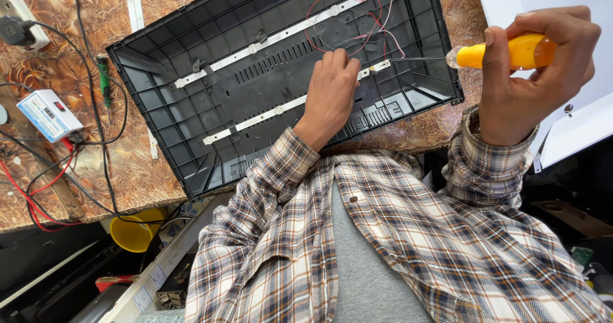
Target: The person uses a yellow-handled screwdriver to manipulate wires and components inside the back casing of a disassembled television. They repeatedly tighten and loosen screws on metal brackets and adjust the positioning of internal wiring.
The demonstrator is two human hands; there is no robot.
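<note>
The black shell [255, 80], a wide, ribbed plastic back panel, lies open side up on the table [76, 169]; everything else is placed from it. Inside it run three white strips [268, 40], and thin red and white wires [357, 23] loop near its far right corner.

The left hand [331, 93] rests inside the shell, fingers bent and pressing down on the middle strip [377, 67] by its right end. The right hand [533, 74] hovers off the shell's right edge, closed around the orange handle of a screwdriver [504, 53], whose thin shaft points in over that edge toward the strip's end.

The shell looks light but broad and springy; it would likely twist if lifted by one corner, so its thick outer rim is the sounder hold. The strips look thin and brittle, likely to snap if bent, and are best pressed flat or lifted along their length. The wires are fine and soft; pulling on them looks risky.

Left of the shell lie a green screwdriver [104, 79] and a small white box [48, 113] among black cables [96, 106].
</note>
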